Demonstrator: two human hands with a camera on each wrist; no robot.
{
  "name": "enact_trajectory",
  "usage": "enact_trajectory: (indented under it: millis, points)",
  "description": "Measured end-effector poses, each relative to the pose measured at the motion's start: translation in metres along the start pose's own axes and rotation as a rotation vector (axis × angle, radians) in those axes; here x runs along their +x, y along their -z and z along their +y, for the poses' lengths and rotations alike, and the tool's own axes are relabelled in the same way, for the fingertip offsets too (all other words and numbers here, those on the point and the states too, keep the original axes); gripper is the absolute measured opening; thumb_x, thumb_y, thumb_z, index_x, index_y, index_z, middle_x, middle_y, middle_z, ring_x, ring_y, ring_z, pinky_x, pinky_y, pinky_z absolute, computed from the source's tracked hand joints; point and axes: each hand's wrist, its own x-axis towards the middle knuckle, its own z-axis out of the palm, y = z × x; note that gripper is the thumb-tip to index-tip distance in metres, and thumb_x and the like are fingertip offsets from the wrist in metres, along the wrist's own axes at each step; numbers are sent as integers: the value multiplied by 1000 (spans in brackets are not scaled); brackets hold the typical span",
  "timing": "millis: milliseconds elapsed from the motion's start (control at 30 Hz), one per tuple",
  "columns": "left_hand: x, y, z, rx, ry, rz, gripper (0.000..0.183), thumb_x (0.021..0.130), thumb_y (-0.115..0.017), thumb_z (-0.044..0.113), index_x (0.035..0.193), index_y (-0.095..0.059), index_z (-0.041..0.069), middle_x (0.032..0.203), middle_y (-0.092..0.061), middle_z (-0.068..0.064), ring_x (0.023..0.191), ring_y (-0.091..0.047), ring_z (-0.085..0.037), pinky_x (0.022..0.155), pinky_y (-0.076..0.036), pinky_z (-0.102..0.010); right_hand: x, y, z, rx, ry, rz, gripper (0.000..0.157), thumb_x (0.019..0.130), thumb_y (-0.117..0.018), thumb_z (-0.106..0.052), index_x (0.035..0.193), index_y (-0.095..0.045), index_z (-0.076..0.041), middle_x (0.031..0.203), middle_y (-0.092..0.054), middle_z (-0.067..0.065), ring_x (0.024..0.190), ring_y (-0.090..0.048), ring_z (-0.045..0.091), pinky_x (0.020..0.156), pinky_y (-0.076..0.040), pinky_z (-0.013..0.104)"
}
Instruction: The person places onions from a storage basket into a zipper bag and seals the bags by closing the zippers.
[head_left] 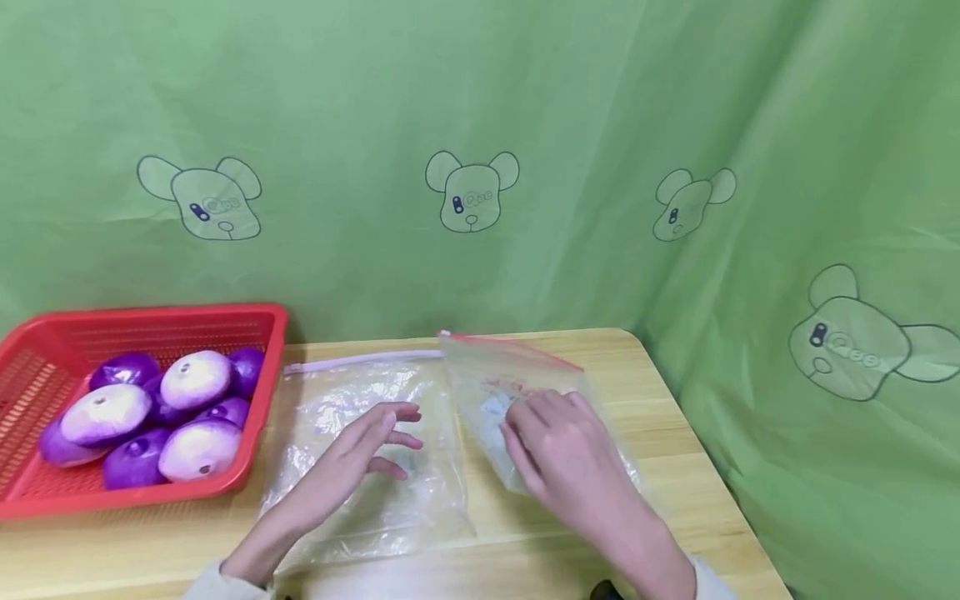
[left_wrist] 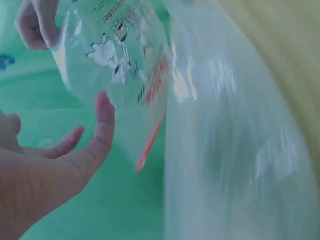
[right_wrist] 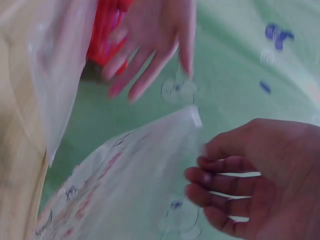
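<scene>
My right hand pinches the side of a zip bag between thumb and fingers. That bag has a red-orange zip strip and printed cartoon figures; it is lifted at an angle over the table, as the left wrist view also shows with its print. My left hand hovers with fingers spread over a second clear zip bag, which lies flat and has a lilac zip strip. In the right wrist view the left hand holds nothing, its fingers pointing down toward the printed bag.
A red plastic basket stands at the left, beside the flat bag. Several purple and white eggplant-like pieces lie in it. The wooden table ends at a rounded right corner. Green curtains with bear-head prints hang behind and to the right.
</scene>
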Motion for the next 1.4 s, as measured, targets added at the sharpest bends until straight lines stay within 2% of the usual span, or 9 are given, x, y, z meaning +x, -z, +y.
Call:
enact_trajectory:
  millis: [133, 267, 467, 600, 667, 767, 967, 1233, 1400]
  points:
    - [13, -4, -7, -325, 166, -60, 69, 107, -32, 50, 153, -23, -1, 154, -31, -26, 134, -44, -42, 96, -53, -44, -3, 2, -24, 26, 157, 31, 19, 97, -55, -17, 93, -71, -7, 89, -71, 3, 83, -64, 18, 72, -48, 30]
    - [20, -9, -17, -526, 284, -6, 75, 104, -44, 49, 151, -20, -3, 147, -40, -29, 120, -59, -32, 93, -55, -39, -14, -1, -47, 73, 348, 34, 40, 106, -40, -35, 97, -69, -9, 96, -69, 0, 92, -63, 15, 81, -49, 28]
    - [15, -8, -22, -489, 284, 150, 49, 102, -53, 22, 142, -42, -4, 126, -65, -18, 77, -67, -9, 60, -53, -17, -27, -11, -65, 145, 544, -91, 22, 100, -51, -34, 87, -61, -20, 83, -56, -13, 84, -52, 4, 78, -41, 18]
    - [9, -6, -12, -416, 198, 227, 40, 103, -52, 19, 139, -50, 2, 125, -67, -15, 78, -71, -15, 53, -52, -19, -27, -8, -64, 128, 560, -235, 15, 94, -60, -35, 84, -63, -24, 77, -56, -16, 78, -51, 0, 73, -39, 13]
    - [5, -5, -5, -372, 149, 252, 37, 103, -51, 19, 138, -52, 4, 125, -67, -14, 80, -73, -20, 55, -55, -23, -23, -1, -60, 168, 517, -320, 14, 94, -63, -35, 85, -65, -24, 77, -58, -16, 76, -52, -1, 73, -40, 13]
    - [1, -5, 6, -330, 79, 255, 35, 105, -49, 19, 137, -53, 4, 126, -66, -16, 92, -73, -25, 68, -60, -34, -15, 17, -50, 280, 322, -432, 18, 98, -61, -37, 94, -69, -22, 84, -63, -15, 80, -56, -1, 76, -47, 15]
    - [-5, -12, 22, -216, -57, 207, 36, 107, -46, 19, 137, -52, 2, 127, -65, -17, 100, -71, -31, 71, -60, -44, 8, 46, -23, 206, -63, -356, 35, 101, -55, -42, 116, -70, -14, 102, -69, -7, 90, -62, 5, 80, -56, 30]
    - [-17, -26, 37, -150, -192, 203, 34, 106, -49, 18, 132, -56, -1, 124, -65, -20, 94, -72, -29, 68, -60, -44, 46, 33, -12, 297, -203, -312, 53, 100, -60, -37, 147, -44, -19, 88, -66, -11, 77, -61, -1, 71, -54, 27]
    - [-23, -35, 43, -170, -283, 129, 31, 106, -46, 10, 131, -55, -5, 123, -64, -23, 98, -71, -31, 71, -60, -46, 56, 19, -1, 383, -279, -365, 66, 100, -60, -35, 156, -31, -16, 74, -63, -11, 63, -56, 0, 62, -51, 24]
